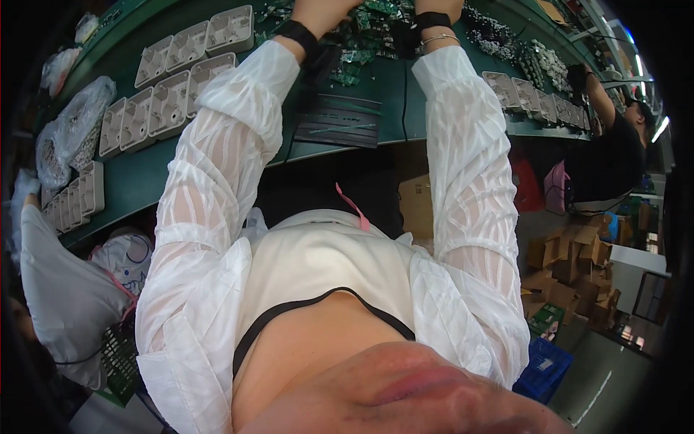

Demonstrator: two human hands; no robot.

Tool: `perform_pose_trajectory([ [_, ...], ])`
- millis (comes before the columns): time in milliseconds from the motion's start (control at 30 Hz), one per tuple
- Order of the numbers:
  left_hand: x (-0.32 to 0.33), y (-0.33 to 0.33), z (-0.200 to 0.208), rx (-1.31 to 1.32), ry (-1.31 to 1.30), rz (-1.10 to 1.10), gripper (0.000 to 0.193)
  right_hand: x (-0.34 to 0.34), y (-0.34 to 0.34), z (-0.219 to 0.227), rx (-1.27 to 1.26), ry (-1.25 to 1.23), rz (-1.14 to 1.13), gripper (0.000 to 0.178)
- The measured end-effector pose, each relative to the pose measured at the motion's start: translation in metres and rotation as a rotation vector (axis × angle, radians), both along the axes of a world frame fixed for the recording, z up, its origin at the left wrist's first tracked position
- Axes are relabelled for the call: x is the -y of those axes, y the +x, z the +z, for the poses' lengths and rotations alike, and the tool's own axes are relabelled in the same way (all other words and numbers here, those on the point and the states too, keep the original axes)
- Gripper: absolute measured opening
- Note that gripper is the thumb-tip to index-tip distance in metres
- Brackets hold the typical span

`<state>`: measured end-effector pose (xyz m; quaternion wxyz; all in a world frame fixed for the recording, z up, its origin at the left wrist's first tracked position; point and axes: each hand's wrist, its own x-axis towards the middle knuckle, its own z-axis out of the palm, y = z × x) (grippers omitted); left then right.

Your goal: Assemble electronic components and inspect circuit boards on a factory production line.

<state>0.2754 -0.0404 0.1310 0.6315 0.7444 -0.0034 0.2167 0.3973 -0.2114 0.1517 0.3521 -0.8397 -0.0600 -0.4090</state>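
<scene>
At the far edge of the head view, my left hand [323,13] and my right hand [441,7] reach over the green workbench [394,134]. The frame cuts off both hands, so their fingers and anything in them are hidden. Each wrist wears a black band, and the right one also has a thin bracelet. Between and beyond the hands lies a heap of small green circuit boards [350,72]. Nearer to me, a dark flat ridged panel [340,121] rests by the bench's front edge, with a thin strip lying across it.
Grey moulded trays [170,105] line the bench at left, beside clear plastic bags [87,108] of small parts. More grey trays [520,94] and piles of white parts [546,61] stand at right. Co-workers are at both sides. Cardboard boxes [567,260] and a blue crate [546,369] sit on the floor.
</scene>
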Motion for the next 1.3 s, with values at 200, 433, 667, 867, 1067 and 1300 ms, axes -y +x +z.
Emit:
perform_pose_trajectory([
  [200, -0.005, 0.026, 0.017, 0.176, 0.622, 0.166, 0.062, 0.066, 0.12, -0.075, -0.245, -0.176, 0.196, 0.04],
  [433, -0.034, -0.016, 0.017, 0.33, 0.56, 0.07, 0.085, 0.047, 0.039, -0.043, -0.284, -0.16, 0.158, 0.035],
  [667, -0.012, -0.089, -0.003, 0.719, 0.996, 0.496, 0.069, 0.089, -0.122, -0.003, -0.433, 0.006, 0.818, 0.029],
  [867, -0.009, -0.164, -0.056, 0.279, 0.977, -0.198, 0.075, 0.111, -0.231, -0.063, -0.579, -0.386, 0.693, 0.045],
  [1067, -0.006, -0.173, -0.095, 0.138, 1.161, -0.292, 0.11, 0.104, -0.266, -0.103, -0.601, -0.236, 0.621, 0.058],
  [1300, 0.001, -0.178, -0.106, 0.045, 1.229, -0.258, 0.109, 0.078, -0.303, -0.125, -0.451, -0.089, 0.63, 0.057],
])
